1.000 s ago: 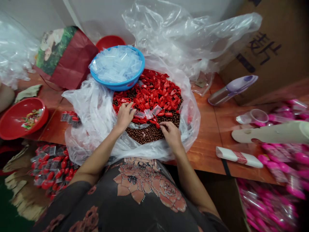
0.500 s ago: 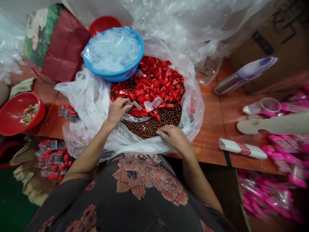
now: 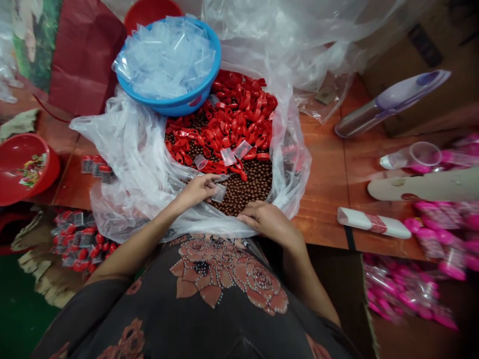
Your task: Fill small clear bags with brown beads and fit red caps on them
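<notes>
Blue basin (image 3: 170, 105) beyond brown balls (image 3: 245, 189)

Clear plastic container (image 3: 220, 193), glossy red pieces (image 3: 235, 128) (plastic-looking), smooth brown beads (image 3: 247, 188)

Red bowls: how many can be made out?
2: left bowl, holding colourful bits; rear bowl, partly hidden behind the blue basin. A red shape beneath the left bowl is unclear.
</notes>
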A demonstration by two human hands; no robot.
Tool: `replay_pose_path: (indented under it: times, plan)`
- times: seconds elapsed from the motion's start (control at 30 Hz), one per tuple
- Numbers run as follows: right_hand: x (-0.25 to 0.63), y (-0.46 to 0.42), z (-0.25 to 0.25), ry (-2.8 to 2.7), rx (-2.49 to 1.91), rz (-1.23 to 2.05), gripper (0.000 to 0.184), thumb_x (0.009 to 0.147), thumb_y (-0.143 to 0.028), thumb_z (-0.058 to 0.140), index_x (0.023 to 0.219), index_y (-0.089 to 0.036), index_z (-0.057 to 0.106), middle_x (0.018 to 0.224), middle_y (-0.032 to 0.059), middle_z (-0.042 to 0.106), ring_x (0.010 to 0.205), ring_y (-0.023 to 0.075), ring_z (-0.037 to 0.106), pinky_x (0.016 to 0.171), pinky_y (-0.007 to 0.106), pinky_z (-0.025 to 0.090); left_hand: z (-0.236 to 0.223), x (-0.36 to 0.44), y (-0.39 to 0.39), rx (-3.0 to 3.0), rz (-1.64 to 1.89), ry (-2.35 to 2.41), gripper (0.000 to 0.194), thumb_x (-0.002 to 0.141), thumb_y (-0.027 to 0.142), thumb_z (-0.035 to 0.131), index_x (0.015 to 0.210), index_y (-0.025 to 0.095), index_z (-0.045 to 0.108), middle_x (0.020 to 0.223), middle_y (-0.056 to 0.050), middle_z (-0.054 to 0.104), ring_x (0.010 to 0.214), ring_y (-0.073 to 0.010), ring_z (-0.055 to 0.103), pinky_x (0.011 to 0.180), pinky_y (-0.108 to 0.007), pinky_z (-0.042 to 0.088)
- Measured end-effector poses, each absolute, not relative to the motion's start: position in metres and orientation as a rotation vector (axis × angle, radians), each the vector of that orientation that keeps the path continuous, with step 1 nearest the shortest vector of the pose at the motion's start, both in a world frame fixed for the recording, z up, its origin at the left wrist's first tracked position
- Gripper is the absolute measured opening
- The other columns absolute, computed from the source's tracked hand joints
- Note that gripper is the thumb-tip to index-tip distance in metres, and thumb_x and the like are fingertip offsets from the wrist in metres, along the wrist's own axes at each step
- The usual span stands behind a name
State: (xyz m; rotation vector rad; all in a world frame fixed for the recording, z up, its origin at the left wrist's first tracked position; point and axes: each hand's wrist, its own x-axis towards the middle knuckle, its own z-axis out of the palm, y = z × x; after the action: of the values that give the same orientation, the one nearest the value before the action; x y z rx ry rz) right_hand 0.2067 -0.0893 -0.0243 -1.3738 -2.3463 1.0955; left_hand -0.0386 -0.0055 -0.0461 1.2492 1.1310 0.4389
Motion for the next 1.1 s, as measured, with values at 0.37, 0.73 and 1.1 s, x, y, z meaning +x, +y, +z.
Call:
replay_pose_path:
  times: [0.37, 0.73, 1.1]
  plan:
    - [0.220, -0.088, -0.017, -2.282, -1.463, 1.001, 0.023, 0.096, -0.029, 0.052, 0.089, -0.020, 0.072, 0.085, 0.0053, 0.066, 0.085, 0.0189, 0.059, 0.079, 0.032, 0.044, -0.038, -0.028, -0.011, 1.617, 0.204, 1.321, 0.026, 0.068, 0.019, 0.072, 0.093, 0.016, 0.065, 0.080, -0.004, 0.065, 0.068, -0.0140, 0.056, 0.064, -0.028, 0.044]
    - [0.223, -0.093, -0.008, -2.355, -1.427, 1.079, 0.021, 0.096, -0.030, 0.055, 0.087, -0.020, 0.071, 0.084, 0.0047, 0.066, 0.086, 0.0189, 0.057, 0.079, 0.032, 0.043, -0.053, 0.013, -0.003, 1.450, 0.202, 1.281, 0.014, 0.066, 0.018, 0.076, 0.073, 0.015, 0.065, 0.065, -0.002, 0.063, 0.056, -0.0141, 0.056, 0.059, -0.028, 0.041]
    - [0.251, -0.091, -0.006, -2.181, -1.411, 0.983, 0.017, 0.093, -0.032, 0.059, 0.088, -0.021, 0.072, 0.088, 0.0043, 0.071, 0.088, 0.0200, 0.060, 0.082, 0.035, 0.046, -0.071, 0.045, -0.006, 1.028, 0.350, 1.070, 0.017, 0.066, 0.009, 0.075, 0.082, 0.011, 0.069, 0.059, 0.001, 0.061, 0.052, -0.0119, 0.058, 0.058, -0.029, 0.051]
